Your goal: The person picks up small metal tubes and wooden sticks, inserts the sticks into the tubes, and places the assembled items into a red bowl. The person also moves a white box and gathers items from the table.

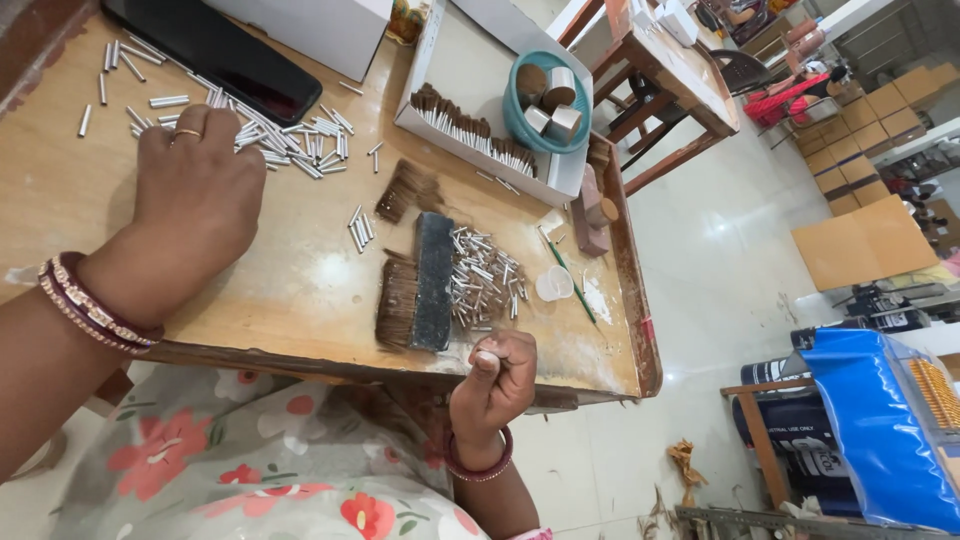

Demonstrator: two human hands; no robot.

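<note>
While tape rolls [553, 100] fill the teal bowl [520, 122], bristle tufts [470, 130] line the white box [560, 172].

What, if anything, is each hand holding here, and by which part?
The left hand rests on loose metal tubes, gripping nothing visible. The right hand is closed in a fist; any contents cannot be told.

Loose metal tubes [250, 130] on desk [300, 290] far-left w/ left hand [195, 195] on them; block [433, 282] centre, 2nd tube pile [482, 278] right of it; basket [547, 100] in box [480, 130] behind.
</note>
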